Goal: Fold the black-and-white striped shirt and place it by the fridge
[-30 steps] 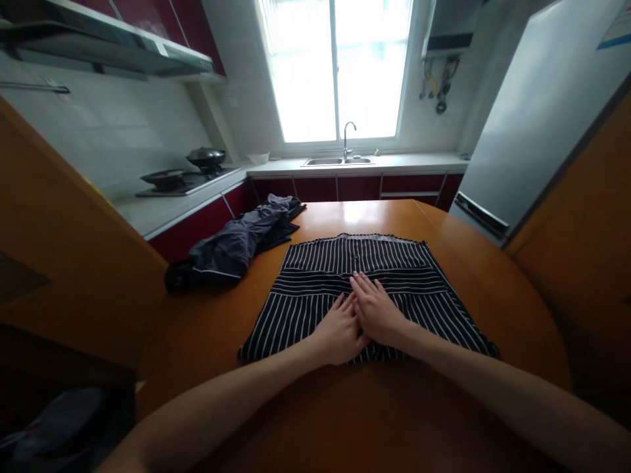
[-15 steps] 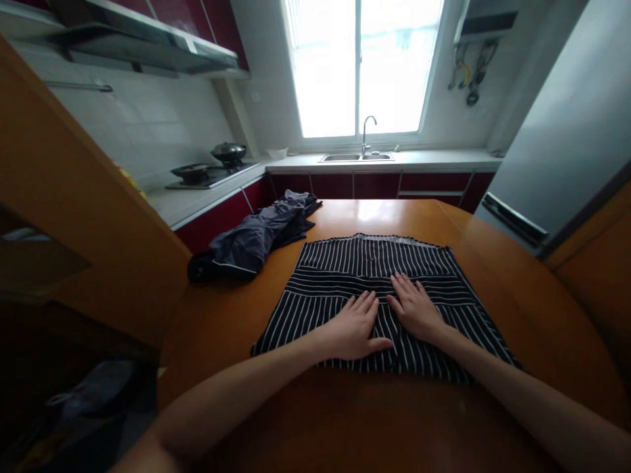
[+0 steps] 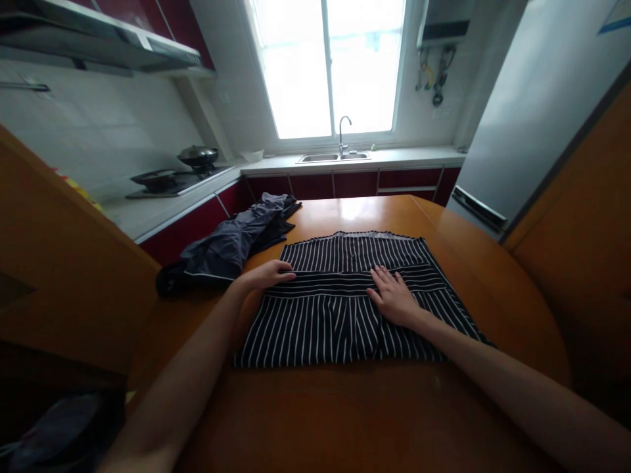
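Observation:
A black garment with white stripes lies spread on the wooden table. A band of crosswise stripes runs over its middle. My left hand is at the garment's left edge beside this band, seen from the side, with thumb and fingers pinched at the cloth. Flat on the right part of the band rests my right hand, its fingers spread. Small creases show in the cloth below the band.
A heap of dark grey and black clothes lies at the table's left side. Behind stand a stove with a lidded pan, a counter with a sink, and a grey fridge at the right.
My left hand has moved from the garment's middle out to its left edge, turning side-on. The right hand stays flat on the cloth. The view has shifted to the right.

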The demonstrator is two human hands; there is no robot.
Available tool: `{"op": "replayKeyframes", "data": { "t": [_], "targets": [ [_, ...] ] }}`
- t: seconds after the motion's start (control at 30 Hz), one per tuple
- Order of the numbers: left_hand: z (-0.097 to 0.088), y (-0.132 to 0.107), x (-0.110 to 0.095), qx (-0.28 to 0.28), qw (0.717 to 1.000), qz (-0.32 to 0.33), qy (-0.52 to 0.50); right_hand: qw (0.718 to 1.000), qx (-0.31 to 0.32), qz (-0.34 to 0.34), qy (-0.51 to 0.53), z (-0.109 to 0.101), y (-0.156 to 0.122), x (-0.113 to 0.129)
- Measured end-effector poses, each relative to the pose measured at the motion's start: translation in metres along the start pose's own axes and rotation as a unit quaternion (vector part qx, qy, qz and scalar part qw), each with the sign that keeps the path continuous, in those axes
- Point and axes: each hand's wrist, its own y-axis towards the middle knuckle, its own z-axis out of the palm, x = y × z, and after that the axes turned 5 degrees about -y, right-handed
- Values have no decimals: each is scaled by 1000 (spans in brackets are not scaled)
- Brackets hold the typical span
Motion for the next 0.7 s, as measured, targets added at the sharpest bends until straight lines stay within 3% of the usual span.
{"op": "replayKeyframes", "data": {
  "t": [0.1, 0.2, 0.3, 0.4, 0.5, 0.57, 0.7],
  "targets": [
    [-1, -1, 11, -1, 998, -22, -55, 1000, 6, 13, -3, 0, 1, -4],
    [-2, 0, 8, -17, 997, -59, -38, 999, 11, 28, -14, 0, 1, -8],
    [-7, 1, -9, -41, 996, -62, 56, 999, 11, 33, -20, 1, 1, -9],
    [-4, -1, -35, -95, 983, -25, 155, 999, 11, 31, -22, 2, 1, -9],
    [26, -5, -63, -135, 972, 31, 190, 999, 6, 29, -28, 4, 1, -10],
    [55, -8, -75, -118, 970, 54, 205, 999, 1, 27, -34, 6, 1, -11],
    [97, -15, -74, -78, 976, 9, 202, 999, -11, 29, -45, 12, 0, -13]
  ]
}}
